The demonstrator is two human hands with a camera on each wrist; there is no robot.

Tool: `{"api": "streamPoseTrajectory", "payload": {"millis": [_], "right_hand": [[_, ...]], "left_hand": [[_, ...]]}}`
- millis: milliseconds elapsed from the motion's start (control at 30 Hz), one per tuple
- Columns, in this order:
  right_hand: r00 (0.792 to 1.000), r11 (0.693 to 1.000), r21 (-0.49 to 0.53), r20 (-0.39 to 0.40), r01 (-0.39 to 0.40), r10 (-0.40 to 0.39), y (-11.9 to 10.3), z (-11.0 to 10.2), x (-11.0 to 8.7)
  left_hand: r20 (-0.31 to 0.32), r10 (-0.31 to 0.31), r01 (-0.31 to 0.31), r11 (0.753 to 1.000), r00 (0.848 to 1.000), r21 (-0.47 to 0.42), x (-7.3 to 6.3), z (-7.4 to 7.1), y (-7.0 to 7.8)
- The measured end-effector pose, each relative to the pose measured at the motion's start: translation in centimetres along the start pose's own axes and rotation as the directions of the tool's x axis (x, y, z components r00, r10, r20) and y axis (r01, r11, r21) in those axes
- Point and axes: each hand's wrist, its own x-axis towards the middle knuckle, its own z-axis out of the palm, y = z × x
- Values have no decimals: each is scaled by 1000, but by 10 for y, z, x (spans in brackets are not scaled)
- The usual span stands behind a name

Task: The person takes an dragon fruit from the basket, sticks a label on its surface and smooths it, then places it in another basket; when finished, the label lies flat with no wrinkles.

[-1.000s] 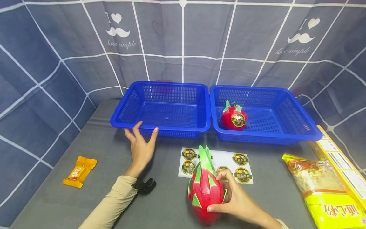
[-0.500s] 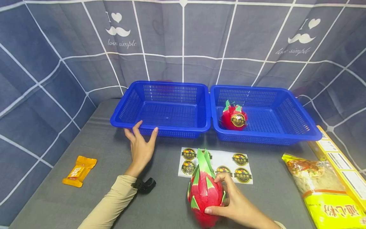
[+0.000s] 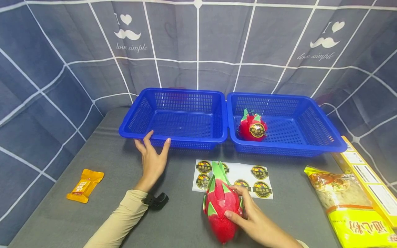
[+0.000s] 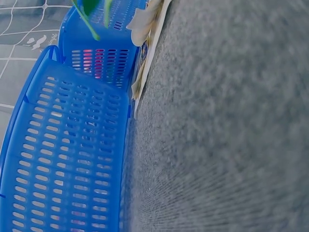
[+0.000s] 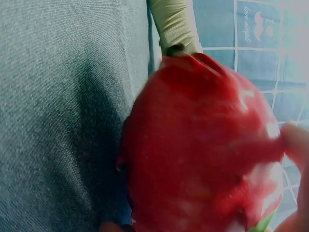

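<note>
With thumb and fingers around its right side, my right hand (image 3: 252,220) grips a red dragon fruit (image 3: 224,210) with green-tipped scales. The fruit's leafy top points away from me, over the sticker sheet (image 3: 238,168). In the right wrist view the dragon fruit (image 5: 203,140) fills the middle, with fingers (image 5: 295,145) at its edge. My left hand (image 3: 153,163) touches the front rim of the left blue basket (image 3: 183,139), its fingers spread. A second dragon fruit (image 3: 252,128), bearing a round black-and-gold sticker, lies in the right blue basket (image 3: 288,148).
An orange packet (image 3: 85,186) lies at the left on the grey cloth. At the right are a yellow food bag (image 3: 350,206) and a long yellow box (image 3: 372,182). A checked curtain (image 3: 198,44) hangs behind the baskets.
My right hand has shifted its hold slightly on the dragon fruit, the thumb now higher on it. The fruit's leafy top has moved a little towards me. My left hand stays put.
</note>
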Motion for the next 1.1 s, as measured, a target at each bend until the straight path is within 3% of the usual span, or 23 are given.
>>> {"api": "streamPoseTrajectory", "payload": {"millis": [233, 333, 500, 600, 667, 700, 800, 900, 1000, 1100], "right_hand": [[999, 989, -146, -41, -13, 7, 0, -2, 1], [999, 985, -172, -38, -31, 24, -1, -4, 1], [999, 986, -163, -23, -41, 38, -1, -7, 0], [999, 986, -161, -30, -40, 36, 0, -8, 0], [998, 985, -170, -45, -41, 34, 1, -8, 0], [998, 984, -171, -51, -42, 34, 1, -8, 0], [997, 984, -172, -62, -46, 36, 1, -10, 0], [997, 987, -152, -67, -51, 41, 1, -12, 1], [995, 989, -136, -88, -49, 38, 2, -15, 3], [991, 990, -138, -136, -30, 11, 5, -20, 6]], "left_hand": [[96, -35, 36, 999, 995, -8, -6, 0, 6], [96, -22, 23, 1000, 995, -10, -15, 1, 13], [76, 103, -97, 992, 992, -77, -37, 6, 25], [153, 199, -187, 978, 968, -90, -49, 10, 30], [261, 250, -242, 968, 932, -64, -54, 12, 30], [328, 267, -267, 963, 906, -48, -57, 13, 29], [528, 283, -338, 941, 801, 7, -61, 14, 25], [666, 255, -380, 924, 701, 46, -63, 16, 20], [733, 243, -429, 900, 635, 73, -64, 17, 15], [773, 248, -482, 872, 585, 85, -63, 18, 11]]}}
